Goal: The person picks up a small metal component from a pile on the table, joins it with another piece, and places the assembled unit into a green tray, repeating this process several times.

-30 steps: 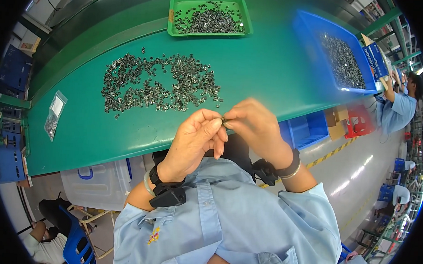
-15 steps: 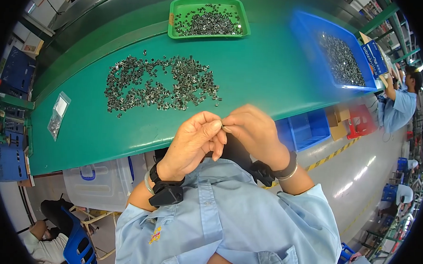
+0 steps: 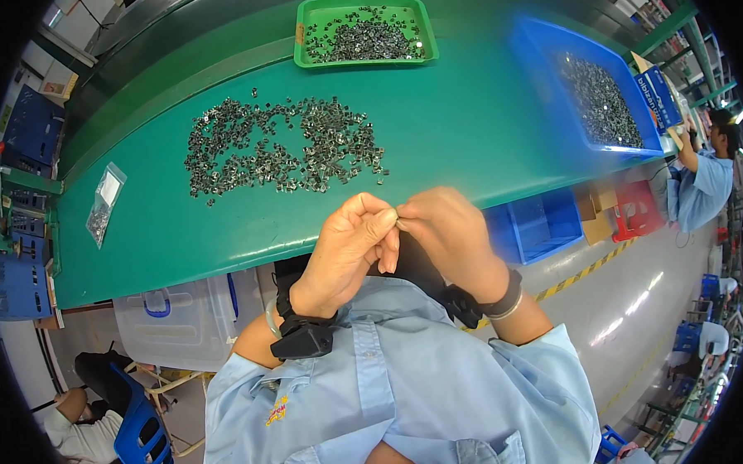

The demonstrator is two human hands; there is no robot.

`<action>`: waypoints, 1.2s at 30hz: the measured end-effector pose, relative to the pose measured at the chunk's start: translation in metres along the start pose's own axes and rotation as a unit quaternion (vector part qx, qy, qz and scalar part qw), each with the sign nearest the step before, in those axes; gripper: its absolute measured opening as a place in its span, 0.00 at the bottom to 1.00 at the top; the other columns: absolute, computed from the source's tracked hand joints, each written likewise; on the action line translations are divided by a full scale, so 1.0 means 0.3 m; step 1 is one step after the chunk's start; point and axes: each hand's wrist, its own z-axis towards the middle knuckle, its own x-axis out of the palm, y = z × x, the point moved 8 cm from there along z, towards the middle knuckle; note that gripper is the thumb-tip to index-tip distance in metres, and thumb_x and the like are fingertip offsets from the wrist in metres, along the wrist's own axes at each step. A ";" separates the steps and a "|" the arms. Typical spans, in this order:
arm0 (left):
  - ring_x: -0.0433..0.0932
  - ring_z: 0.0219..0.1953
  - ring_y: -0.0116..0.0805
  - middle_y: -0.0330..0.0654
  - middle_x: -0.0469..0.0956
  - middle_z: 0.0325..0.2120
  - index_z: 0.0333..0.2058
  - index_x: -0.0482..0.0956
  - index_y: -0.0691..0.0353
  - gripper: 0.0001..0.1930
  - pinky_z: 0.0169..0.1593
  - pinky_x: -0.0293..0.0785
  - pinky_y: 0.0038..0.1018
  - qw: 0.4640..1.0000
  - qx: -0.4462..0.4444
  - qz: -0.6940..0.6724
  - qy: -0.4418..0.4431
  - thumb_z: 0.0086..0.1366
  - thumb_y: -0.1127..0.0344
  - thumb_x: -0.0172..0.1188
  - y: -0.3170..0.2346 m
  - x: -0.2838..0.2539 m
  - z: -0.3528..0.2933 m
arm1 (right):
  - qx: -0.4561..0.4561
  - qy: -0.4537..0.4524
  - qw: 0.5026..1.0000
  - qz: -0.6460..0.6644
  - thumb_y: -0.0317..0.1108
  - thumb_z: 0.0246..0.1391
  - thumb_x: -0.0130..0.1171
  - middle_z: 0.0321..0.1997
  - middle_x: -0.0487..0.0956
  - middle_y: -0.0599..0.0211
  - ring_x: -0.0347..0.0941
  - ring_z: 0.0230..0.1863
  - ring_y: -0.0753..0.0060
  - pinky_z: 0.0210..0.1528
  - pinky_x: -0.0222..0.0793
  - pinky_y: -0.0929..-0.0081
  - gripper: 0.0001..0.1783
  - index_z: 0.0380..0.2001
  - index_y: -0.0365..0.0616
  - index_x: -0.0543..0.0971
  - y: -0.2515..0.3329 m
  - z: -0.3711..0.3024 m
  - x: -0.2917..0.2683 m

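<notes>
My left hand (image 3: 350, 243) and my right hand (image 3: 450, 234) meet fingertip to fingertip just past the near edge of the green table (image 3: 442, 127). Both pinch thumb against finger; whatever sits between them is too small and covered to make out. Beyond my left hand, many small shiny metal pieces (image 3: 334, 139) lie spread in a loose patch on the table. More such pieces fill the bottom of a green tray (image 3: 433, 48) at the far side. A blue bin (image 3: 551, 115) at the right holds a heap of them too.
A clear plastic bag (image 3: 105, 200) with small parts lies at the left. Below the table stand a clear lidded box (image 3: 172, 331), a blue crate (image 3: 541, 231) and a red stool (image 3: 638, 210). A co-worker (image 3: 705, 180) is at the far right; another person (image 3: 89, 435) sits lower left.
My two hands stay pinched together, with only a slight shift of the fingers and the left wrist moving a little to the right. The metal pieces, tray and bin look unchanged.
</notes>
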 end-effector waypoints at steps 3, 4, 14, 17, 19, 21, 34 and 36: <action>0.71 0.18 0.29 0.40 0.73 0.20 0.36 0.67 0.61 0.07 0.22 0.69 0.22 0.998 -0.016 0.060 -0.013 0.69 0.64 0.47 -0.019 0.009 -0.003 | -0.035 0.017 0.999 -0.032 0.23 0.44 0.64 0.30 0.78 0.64 0.75 0.32 0.65 0.33 0.70 0.73 0.09 0.31 0.43 0.77 0.017 0.010 -0.004; 0.71 0.18 0.28 0.40 0.73 0.21 0.36 0.67 0.61 0.07 0.22 0.68 0.22 1.000 -0.014 0.027 -0.002 0.69 0.64 0.48 -0.025 0.021 -0.007 | -0.041 0.015 0.999 -0.024 0.23 0.44 0.64 0.30 0.78 0.65 0.75 0.32 0.66 0.34 0.70 0.74 0.09 0.31 0.43 0.77 0.022 0.011 -0.006; 0.71 0.18 0.30 0.41 0.74 0.20 0.36 0.68 0.59 0.07 0.22 0.65 0.25 0.982 -0.042 -0.170 0.074 0.68 0.62 0.51 0.002 0.050 -0.018 | 0.044 -0.020 0.987 0.151 0.22 0.43 0.65 0.30 0.78 0.66 0.74 0.32 0.67 0.33 0.70 0.74 0.10 0.30 0.43 0.77 -0.014 -0.008 0.020; 0.70 0.18 0.30 0.41 0.74 0.20 0.36 0.68 0.59 0.07 0.22 0.65 0.24 0.986 -0.038 -0.138 0.081 0.68 0.62 0.51 -0.006 0.039 -0.013 | 0.033 -0.006 0.990 0.140 0.21 0.44 0.64 0.30 0.78 0.65 0.74 0.32 0.67 0.33 0.70 0.74 0.10 0.31 0.43 0.77 -0.010 -0.004 0.029; 0.70 0.18 0.30 0.41 0.74 0.20 0.35 0.68 0.59 0.07 0.22 0.65 0.24 0.988 -0.036 -0.122 0.084 0.68 0.62 0.51 -0.014 0.030 -0.011 | 0.032 -0.004 0.990 0.137 0.22 0.43 0.64 0.30 0.78 0.65 0.74 0.32 0.67 0.33 0.70 0.74 0.10 0.31 0.43 0.77 -0.016 -0.002 0.037; 0.70 0.19 0.29 0.41 0.74 0.21 0.37 0.68 0.59 0.07 0.23 0.66 0.24 0.994 -0.034 -0.081 0.069 0.68 0.62 0.51 -0.024 0.014 -0.006 | 0.028 -0.004 0.991 0.132 0.22 0.43 0.65 0.30 0.78 0.65 0.74 0.32 0.67 0.33 0.70 0.74 0.10 0.31 0.43 0.77 -0.021 0.004 0.044; 0.70 0.20 0.29 0.43 0.72 0.24 0.45 0.66 0.62 0.09 0.23 0.67 0.24 0.996 0.025 -0.090 0.005 0.70 0.66 0.44 -0.095 -0.092 0.008 | 0.147 0.051 0.987 0.045 0.30 0.55 0.56 0.31 0.77 0.66 0.72 0.32 0.79 0.39 0.69 0.79 0.06 0.33 0.38 0.76 -0.340 0.508 0.024; 0.71 0.21 0.29 0.43 0.72 0.25 0.45 0.66 0.62 0.09 0.24 0.68 0.25 0.994 0.018 -0.102 0.020 0.70 0.66 0.45 -0.094 -0.093 0.008 | 0.138 0.008 0.990 0.031 0.31 0.55 0.56 0.33 0.77 0.67 0.73 0.32 0.78 0.40 0.68 0.79 0.07 0.34 0.38 0.76 -0.362 0.534 0.004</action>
